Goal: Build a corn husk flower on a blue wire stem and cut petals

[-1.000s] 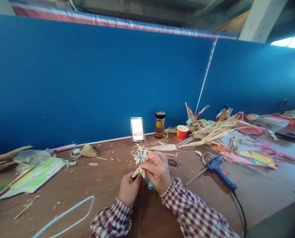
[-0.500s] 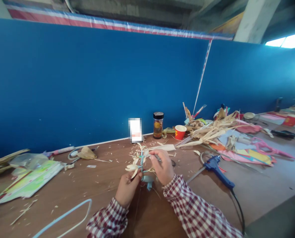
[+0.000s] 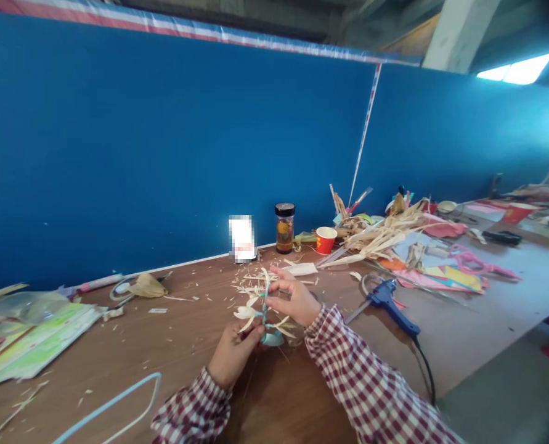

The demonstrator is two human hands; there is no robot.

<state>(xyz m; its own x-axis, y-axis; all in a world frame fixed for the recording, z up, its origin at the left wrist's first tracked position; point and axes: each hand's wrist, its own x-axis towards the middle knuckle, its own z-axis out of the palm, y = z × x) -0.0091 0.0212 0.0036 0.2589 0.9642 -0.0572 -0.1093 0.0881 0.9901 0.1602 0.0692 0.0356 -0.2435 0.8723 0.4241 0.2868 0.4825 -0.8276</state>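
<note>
My left hand point(image 3: 232, 353) is closed around the lower end of a small craft flower point(image 3: 261, 311), a light-blue stem with pale straw petals. My right hand point(image 3: 292, 299) pinches the upper part of the same stem with thumb and fingers. Both hands hover over the brown table point(image 3: 172, 351) among straw shavings. A roll of light-blue tape point(image 3: 272, 338) hangs at the stem's lower end, just below my hands.
A blue glue gun point(image 3: 387, 300) with a black cord lies to the right. A jar point(image 3: 284, 227), a red paper cup point(image 3: 325, 240) and a straw pile point(image 3: 385, 233) stand at the back. A light-blue wire loop point(image 3: 117, 404) and printed paper point(image 3: 29, 345) lie left.
My right hand has risen from the flower's lower part to its upper stem. The petals are now spread out beside my left hand. The camera has turned slightly.
</note>
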